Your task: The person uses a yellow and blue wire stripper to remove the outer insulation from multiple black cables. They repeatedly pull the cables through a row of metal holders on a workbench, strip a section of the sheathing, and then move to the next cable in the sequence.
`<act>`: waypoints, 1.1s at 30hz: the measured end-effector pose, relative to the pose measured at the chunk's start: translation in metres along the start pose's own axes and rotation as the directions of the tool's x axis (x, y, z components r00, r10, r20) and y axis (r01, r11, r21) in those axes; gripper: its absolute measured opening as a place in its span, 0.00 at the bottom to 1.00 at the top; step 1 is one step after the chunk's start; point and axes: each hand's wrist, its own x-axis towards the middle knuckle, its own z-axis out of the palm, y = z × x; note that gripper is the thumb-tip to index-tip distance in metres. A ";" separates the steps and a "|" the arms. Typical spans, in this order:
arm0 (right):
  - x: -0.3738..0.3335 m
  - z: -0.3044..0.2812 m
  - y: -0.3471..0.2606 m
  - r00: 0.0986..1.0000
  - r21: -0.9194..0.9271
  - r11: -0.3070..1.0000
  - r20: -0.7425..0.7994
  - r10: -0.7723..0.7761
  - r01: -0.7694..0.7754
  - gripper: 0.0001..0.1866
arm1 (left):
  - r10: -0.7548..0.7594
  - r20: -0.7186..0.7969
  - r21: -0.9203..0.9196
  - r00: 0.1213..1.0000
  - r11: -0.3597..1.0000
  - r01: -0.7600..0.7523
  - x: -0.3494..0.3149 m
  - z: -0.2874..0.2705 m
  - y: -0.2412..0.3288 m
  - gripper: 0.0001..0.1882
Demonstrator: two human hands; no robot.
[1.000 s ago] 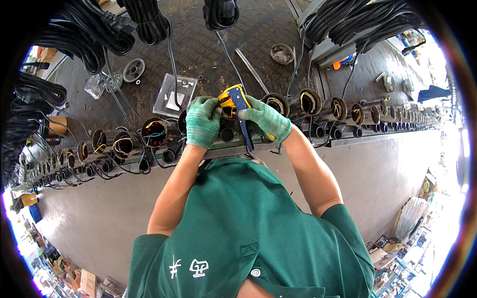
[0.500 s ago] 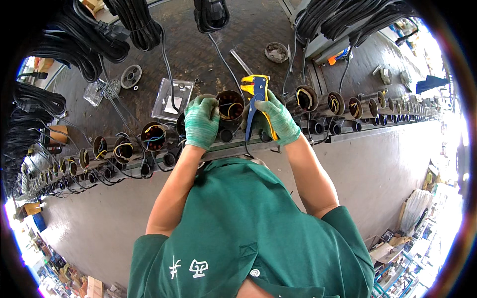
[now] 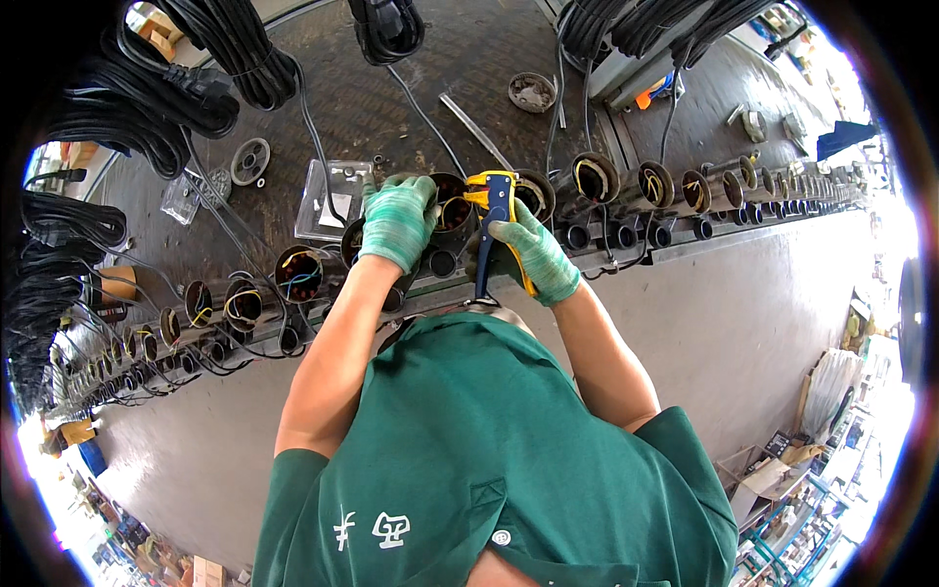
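Observation:
A blue and yellow wire stripper (image 3: 498, 207) is gripped in my right hand (image 3: 540, 256), which wears a green glove. Its yellow jaws point left, at the mouth of a dark metal tube (image 3: 450, 186) with yellow wires inside. My left hand (image 3: 399, 223), gloved too, is closed at the left side of that mouth. What its fingertips pinch, if anything, is hidden. Behind the tool stands another open tube (image 3: 534, 192). From the picture I cannot tell whether the jaws touch a wire.
A long row of similar tubes with wires, such as one tube (image 3: 298, 273), lines the bench edge. Bundled black cables (image 3: 389, 31) hang above. On the bench lie a clear plastic box (image 3: 318, 210), a metal rod (image 3: 474, 130), a small bowl (image 3: 532, 92) and a grey wheel (image 3: 251, 160).
The wire stripper has come left and down, its jaws now at the tube's mouth. My left hand has shifted slightly and stays closed beside the same tube. The whole view has moved a little.

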 end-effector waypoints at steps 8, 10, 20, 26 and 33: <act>-0.006 0.011 -0.003 1.000 0.002 1.000 -0.008 -0.003 0.003 0.32 | -0.067 -0.072 -0.355 0.995 0.934 0.037 -0.010 -0.002 -0.014 0.12; 0.000 0.009 0.002 1.000 -0.060 0.998 0.001 -0.024 0.024 0.32 | -0.074 -0.063 -0.439 0.995 0.898 0.039 -0.013 -0.001 -0.018 0.12; 0.022 0.008 0.008 0.987 -0.132 0.990 0.145 0.073 -0.053 0.35 | -0.021 -0.058 -0.517 0.998 0.856 -0.012 -0.020 -0.004 -0.033 0.12; 0.025 0.019 -0.003 0.979 -0.159 0.983 0.168 0.119 -0.093 0.35 | -0.028 -0.112 -0.464 0.993 0.886 -0.027 -0.024 0.000 -0.030 0.12; 0.028 0.016 -0.001 0.974 -0.191 0.977 0.186 0.127 -0.091 0.35 | -0.042 -0.142 -0.467 0.989 0.884 -0.029 -0.026 0.000 -0.029 0.13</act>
